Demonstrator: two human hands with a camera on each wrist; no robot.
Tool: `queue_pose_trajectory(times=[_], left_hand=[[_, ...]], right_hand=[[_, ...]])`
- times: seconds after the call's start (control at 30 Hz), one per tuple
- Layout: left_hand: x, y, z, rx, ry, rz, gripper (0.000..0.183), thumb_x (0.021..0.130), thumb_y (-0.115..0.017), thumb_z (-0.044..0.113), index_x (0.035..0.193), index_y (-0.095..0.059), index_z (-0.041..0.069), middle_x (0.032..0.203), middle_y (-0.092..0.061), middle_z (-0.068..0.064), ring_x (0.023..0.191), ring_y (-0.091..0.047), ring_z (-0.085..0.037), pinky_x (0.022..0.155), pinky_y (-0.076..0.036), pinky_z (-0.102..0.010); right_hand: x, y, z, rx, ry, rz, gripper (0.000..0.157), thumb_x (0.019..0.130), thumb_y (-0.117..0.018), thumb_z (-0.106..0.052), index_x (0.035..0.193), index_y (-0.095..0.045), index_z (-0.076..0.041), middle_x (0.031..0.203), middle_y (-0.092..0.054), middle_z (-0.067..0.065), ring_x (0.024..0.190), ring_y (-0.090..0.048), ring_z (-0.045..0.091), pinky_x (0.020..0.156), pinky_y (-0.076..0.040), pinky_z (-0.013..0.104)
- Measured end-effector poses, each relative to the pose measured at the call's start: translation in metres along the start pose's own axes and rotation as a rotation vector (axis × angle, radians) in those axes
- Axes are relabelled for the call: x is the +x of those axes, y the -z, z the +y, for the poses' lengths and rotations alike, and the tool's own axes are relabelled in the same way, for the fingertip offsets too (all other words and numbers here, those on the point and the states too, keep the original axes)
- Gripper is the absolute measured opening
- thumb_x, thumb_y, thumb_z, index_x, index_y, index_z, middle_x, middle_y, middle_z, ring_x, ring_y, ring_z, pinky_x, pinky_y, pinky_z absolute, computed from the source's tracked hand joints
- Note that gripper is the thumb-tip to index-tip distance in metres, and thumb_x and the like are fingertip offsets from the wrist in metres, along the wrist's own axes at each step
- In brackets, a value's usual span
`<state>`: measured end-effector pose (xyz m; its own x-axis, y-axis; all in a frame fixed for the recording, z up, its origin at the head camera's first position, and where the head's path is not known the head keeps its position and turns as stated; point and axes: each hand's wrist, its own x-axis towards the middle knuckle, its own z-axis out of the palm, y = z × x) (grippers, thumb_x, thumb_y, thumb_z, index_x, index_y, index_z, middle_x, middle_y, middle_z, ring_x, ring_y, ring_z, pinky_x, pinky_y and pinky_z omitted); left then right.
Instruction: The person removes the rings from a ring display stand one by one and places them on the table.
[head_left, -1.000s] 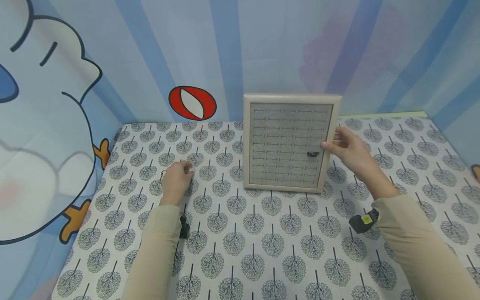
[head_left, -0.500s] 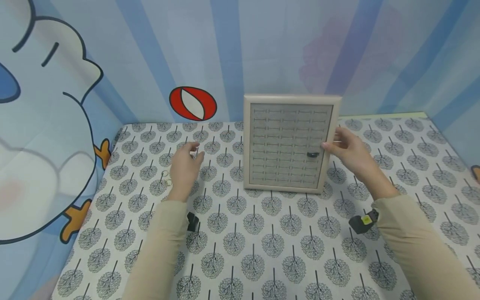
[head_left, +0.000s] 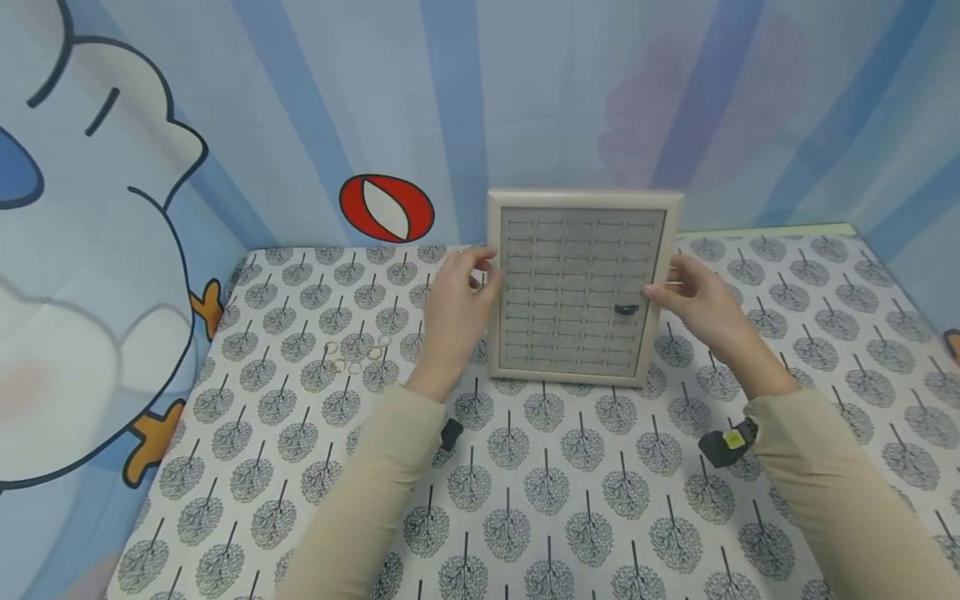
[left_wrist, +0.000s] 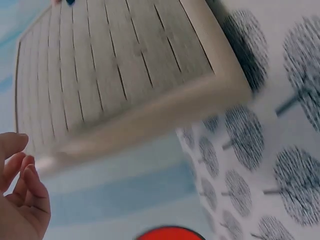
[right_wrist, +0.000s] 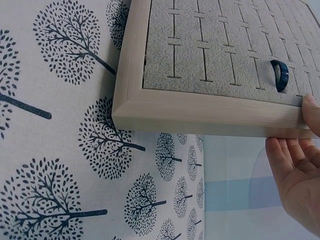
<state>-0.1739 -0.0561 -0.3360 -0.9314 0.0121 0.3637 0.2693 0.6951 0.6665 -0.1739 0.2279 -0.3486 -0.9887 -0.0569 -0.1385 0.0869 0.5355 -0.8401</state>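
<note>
A wooden-framed ring display tray (head_left: 581, 379) with a grey slotted pad stands tilted up at the back of the table. My right hand (head_left: 701, 308) grips its right edge, thumb on the front of the frame and fingers behind, as the right wrist view shows. One dark, shiny ring (right_wrist: 280, 76) sits in a slot near that edge. At the tray's left edge is my left hand (head_left: 461, 308), thumb and fingers spread slightly apart. In the left wrist view, its fingers (left_wrist: 32, 180) are close to the frame; contact is hard to tell.
Several small rings (head_left: 375, 353) lie on the tree-patterned tablecloth (head_left: 420, 467), left of the tray. A striped cartoon backdrop (head_left: 570, 100) rises directly behind the table.
My left hand has moved from beside the loose rings, rightward and away from me, to the tray's left edge, uncovering the rings. My right hand and the tray have stayed put.
</note>
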Motion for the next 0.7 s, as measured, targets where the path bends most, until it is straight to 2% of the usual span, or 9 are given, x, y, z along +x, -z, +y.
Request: queue_pose_trajectory(times=[0.17, 0.33, 0.5, 0.7], left_hand=[[-0.008, -0.020, 0.027, 0.056, -0.092, -0.095, 0.027, 0.091, -0.062, 0.019, 0.117, -0.062, 0.013, 0.104, -0.066, -0.001, 0.083, -0.059, -0.012, 0.064, -0.050, -0.019], [-0.021, -0.043, 0.041, 0.096, -0.152, -0.207, 0.028, 0.092, -0.061, 0.020, 0.119, -0.061, 0.015, 0.109, -0.067, 0.001, 0.091, -0.063, -0.010, 0.071, -0.052, -0.014], [-0.030, -0.061, 0.047, 0.101, -0.161, -0.294, 0.030, 0.093, -0.058, 0.022, 0.123, -0.058, 0.017, 0.114, -0.065, 0.003, 0.100, -0.062, -0.009, 0.079, -0.052, -0.014], [-0.031, -0.074, 0.055, 0.108, -0.143, -0.321, 0.030, 0.094, -0.058, 0.025, 0.124, -0.059, 0.021, 0.118, -0.064, 0.006, 0.104, -0.061, -0.006, 0.081, -0.052, -0.014]], right_hand=[[0.000, 0.000, 0.001, -0.011, -0.012, -0.003, 0.068, 0.093, -0.056, -0.039, 0.148, -0.027, -0.011, 0.145, -0.039, 0.022, 0.134, -0.038, 0.042, 0.108, -0.029, 0.065], [0.000, 0.000, 0.001, -0.012, -0.017, -0.004, 0.068, 0.093, -0.056, -0.040, 0.148, -0.027, -0.011, 0.146, -0.038, 0.022, 0.135, -0.037, 0.042, 0.108, -0.029, 0.065], [0.000, 0.000, 0.001, -0.006, -0.003, -0.004, 0.069, 0.093, -0.056, -0.041, 0.147, -0.027, -0.010, 0.145, -0.039, 0.023, 0.134, -0.038, 0.043, 0.107, -0.030, 0.065], [-0.001, 0.000, 0.000, 0.009, 0.025, -0.008, 0.068, 0.094, -0.055, -0.040, 0.147, -0.028, -0.008, 0.144, -0.040, 0.025, 0.131, -0.041, 0.043, 0.107, -0.032, 0.064]])
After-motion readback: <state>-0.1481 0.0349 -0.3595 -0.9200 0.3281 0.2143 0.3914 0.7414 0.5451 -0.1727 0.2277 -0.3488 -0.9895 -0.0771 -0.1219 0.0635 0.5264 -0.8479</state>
